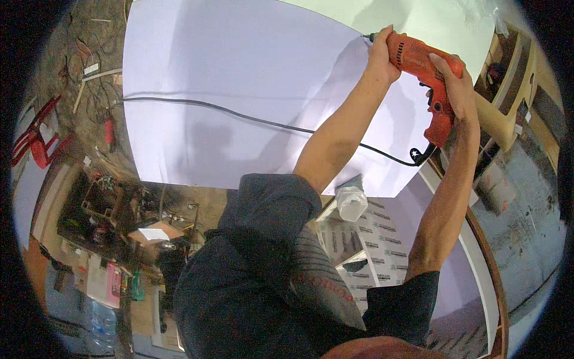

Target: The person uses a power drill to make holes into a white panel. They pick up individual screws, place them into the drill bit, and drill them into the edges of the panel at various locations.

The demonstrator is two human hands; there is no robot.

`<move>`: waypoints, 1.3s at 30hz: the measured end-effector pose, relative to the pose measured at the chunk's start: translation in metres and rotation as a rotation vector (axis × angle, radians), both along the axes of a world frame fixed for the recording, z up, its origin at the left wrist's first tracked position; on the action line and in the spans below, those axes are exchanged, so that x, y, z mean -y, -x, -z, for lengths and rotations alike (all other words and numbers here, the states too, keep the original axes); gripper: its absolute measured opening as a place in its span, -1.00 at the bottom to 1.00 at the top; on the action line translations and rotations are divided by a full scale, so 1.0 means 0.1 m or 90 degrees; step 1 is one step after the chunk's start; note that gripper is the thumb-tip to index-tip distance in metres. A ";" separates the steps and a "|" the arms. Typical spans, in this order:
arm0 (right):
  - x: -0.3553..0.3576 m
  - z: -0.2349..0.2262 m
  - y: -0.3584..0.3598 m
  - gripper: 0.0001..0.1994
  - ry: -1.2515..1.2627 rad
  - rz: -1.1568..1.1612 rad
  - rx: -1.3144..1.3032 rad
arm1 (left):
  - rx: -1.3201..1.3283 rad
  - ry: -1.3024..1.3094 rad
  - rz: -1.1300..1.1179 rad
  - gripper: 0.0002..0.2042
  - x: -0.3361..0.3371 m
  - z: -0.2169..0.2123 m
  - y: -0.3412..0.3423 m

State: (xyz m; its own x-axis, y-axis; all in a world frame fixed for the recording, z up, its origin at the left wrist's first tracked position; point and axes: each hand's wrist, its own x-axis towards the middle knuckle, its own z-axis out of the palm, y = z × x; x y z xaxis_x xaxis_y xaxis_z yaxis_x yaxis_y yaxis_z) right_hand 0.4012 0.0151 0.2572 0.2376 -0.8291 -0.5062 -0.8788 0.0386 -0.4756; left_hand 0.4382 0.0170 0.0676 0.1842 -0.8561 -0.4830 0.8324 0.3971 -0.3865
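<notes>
Both my hands hold an orange-red corded power drill point(417, 60) above a large white panel point(227, 143). My left hand point(382, 58) is closed around its front end, just behind the dark chuck point(371, 37). At the rear of the body, my right hand point(458, 87) is closed over the back, its palm beside the pistol handle. The drill lies roughly level, with its chuck end pointing left near the seam between the panel and a second pale panel point(418, 18). Whether the bit touches the surface I cannot tell. A black cord point(221, 108) runs from the handle leftward across the panel.
Below the panel's near edge stands a plastic-wrapped leg-like piece point(351, 202), beside boards in printed film point(382, 239). A red plastic chair point(42, 140) and cluttered floor lie left. Wooden furniture parts point(508, 119) stand right. Lower left, a paper sheet point(154, 234) rests on cardboard.
</notes>
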 end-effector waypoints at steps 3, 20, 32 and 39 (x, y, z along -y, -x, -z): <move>-0.01 0.01 -0.04 -0.63 -0.009 -0.011 0.001 | -0.007 0.000 -0.003 -0.73 -0.03 0.02 0.01; -0.16 0.13 -0.14 -0.60 0.165 -0.149 0.002 | 0.081 0.049 -0.011 -0.73 -0.11 0.19 -0.12; -2.04 0.09 1.98 -0.64 -0.017 0.436 0.704 | 0.438 0.048 0.438 -0.56 -1.47 -0.12 0.61; -4.20 0.15 3.15 -0.47 -0.091 0.791 0.855 | 1.518 0.146 0.872 -0.09 -2.39 0.20 2.40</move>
